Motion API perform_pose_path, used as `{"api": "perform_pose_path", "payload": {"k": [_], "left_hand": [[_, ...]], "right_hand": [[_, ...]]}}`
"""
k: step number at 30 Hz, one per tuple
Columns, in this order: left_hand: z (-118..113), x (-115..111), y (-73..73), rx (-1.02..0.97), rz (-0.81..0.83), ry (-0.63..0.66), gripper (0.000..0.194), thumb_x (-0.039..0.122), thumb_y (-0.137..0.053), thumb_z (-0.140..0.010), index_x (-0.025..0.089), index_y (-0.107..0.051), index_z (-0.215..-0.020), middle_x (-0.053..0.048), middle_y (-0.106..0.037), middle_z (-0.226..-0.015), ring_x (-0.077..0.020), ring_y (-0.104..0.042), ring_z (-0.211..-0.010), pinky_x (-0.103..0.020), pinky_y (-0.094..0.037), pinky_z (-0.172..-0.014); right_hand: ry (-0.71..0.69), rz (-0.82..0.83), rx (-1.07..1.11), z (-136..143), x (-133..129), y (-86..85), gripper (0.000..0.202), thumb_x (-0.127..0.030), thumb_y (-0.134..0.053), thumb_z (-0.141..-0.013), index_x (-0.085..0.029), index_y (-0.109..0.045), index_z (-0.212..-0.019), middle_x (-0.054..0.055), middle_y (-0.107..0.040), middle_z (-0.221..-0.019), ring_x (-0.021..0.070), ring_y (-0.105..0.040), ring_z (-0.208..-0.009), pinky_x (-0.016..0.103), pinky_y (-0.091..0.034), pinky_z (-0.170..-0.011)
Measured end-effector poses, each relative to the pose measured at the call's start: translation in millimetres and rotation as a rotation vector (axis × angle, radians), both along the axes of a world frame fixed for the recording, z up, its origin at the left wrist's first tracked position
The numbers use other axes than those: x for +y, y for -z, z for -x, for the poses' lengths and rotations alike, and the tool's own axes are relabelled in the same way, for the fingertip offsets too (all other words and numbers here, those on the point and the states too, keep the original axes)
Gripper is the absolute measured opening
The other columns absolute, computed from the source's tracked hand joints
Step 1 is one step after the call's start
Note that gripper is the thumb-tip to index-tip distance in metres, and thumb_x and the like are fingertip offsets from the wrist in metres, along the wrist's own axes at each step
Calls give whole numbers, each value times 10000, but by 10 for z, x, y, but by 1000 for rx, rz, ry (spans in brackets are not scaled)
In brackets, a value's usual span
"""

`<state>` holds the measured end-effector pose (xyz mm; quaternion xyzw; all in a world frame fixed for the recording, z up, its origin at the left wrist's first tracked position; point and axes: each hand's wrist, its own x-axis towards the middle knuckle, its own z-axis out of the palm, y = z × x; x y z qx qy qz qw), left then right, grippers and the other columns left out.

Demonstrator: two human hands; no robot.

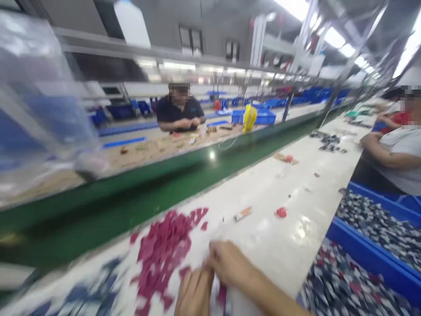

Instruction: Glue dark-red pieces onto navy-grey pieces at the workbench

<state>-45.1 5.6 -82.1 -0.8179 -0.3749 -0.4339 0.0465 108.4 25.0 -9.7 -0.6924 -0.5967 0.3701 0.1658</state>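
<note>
The right hand [232,265] met the left hand [194,292] above the bench [263,254]; blur hid their grip and any held item. Maroon pieces [166,239] lay heaped just left of the left hand, blue pieces [80,294] farther left.

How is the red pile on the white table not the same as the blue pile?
The red pile is dark pinky-red, but the blue pile is dusky blue. The red pile is closer to the left hand; the blue pile is farther away, by the picture's bottom edge. Both are little pieces on the white table.
</note>
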Motion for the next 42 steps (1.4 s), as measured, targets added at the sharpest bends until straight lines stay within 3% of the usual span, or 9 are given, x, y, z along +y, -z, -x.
{"api": "perform_pose_path", "payload": {"k": [1, 4, 8, 12, 15, 23, 29, 35, 42], "left_hand": [[2, -70, -119, 36, 92, 65, 335, 33, -430, -1012, 257, -677, -978, -8, -711, -826, -202, -633, -733, -352, -520, -683], [7, -192, -299, 130, 279, 30, 243, 83, -487, -1055, 239, -632, -937, -2, -667, -864, -194, -617, -829, -324, -537, -752], [76, -280, -263, 198, 386, -30, 246, 74, -516, -1061, 223, -585, -878, -8, -643, -899, -194, -576, -866, -325, -513, -781], [225, -388, -313, 201, 382, -50, 240, 55, -516, -1056, 220, -571, -890, -6, -624, -893, -194, -553, -856, -322, -485, -761], [348, -475, -366, 197, 374, -64, 197, 51, -541, -1047, 215, -585, -947, -1, -633, -898, -192, -559, -848, -323, -488, -764], [455, -682, -416, 150, 358, -136, 167, 81, -550, -1056, 206, -625, -1137, -22, -684, -979, -202, -628, -878, -340, -524, -772], [402, -839, -532, 85, 353, -170, 289, 109, -559, -1037, 210, -628, -1299, -88, -661, -1112, -239, -650, -959, -363, -570, -795], [309, -985, -521, 47, 422, -114, 314, 104, -589, -1017, 230, -638, -1300, -98, -633, -1155, -247, -631, -1016, -381, -595, -846], [223, -1023, -492, 22, 469, -60, 295, 122, -606, -1011, 218, -646, -1287, -97, -613, -1152, -257, -601, -1051, -388, -572, -888]], "right_hand": [[-25, -5, -29, -15, -32, -41, 275, -146, -746, -923, -206, -550, -740, 10, -722, -810, 167, -657, -794, 241, -364, -668], [-89, -27, -94, -66, -91, -89, 262, -218, -682, -1018, -207, -579, -778, 58, -721, -855, 206, -655, -839, 283, -349, -703], [-125, -89, -163, -23, -98, -138, 186, -247, -557, -1096, -200, -684, -967, 97, -740, -911, 261, -701, -881, 318, -386, -725], [-140, -193, -223, 210, 7, -213, 247, -143, -505, -1094, -164, -695, -1251, 166, -728, -1212, 299, -736, -1038, 346, -475, -817], [-116, -233, -256, 392, 164, -188, 298, -139, -477, -1109, -140, -674, -1332, 207, -655, -1355, 310, -750, -1032, 372, -516, -847], [-22, -294, -208, 601, 490, 5, 244, -305, -589, -1134, -114, -667, -1264, 185, -711, -1246, 324, -720, -1067, 384, -521, -900], [47, -342, -74, 598, 561, 105, 52, -178, -662, -1073, -170, -694, -1033, 111, -778, -1023, 277, -733, -960, 340, -499, -837], [141, -374, 118, 443, 464, 133, 183, -141, -686, -1009, -215, -640, -848, 54, -773, -860, 238, -738, -840, 324, -514, -798], [201, -291, 398, 223, 143, 6, 230, -399, -680, -1026, -219, -607, -903, 11, -723, -848, 125, -615, -457, 255, -469, -438]]}}
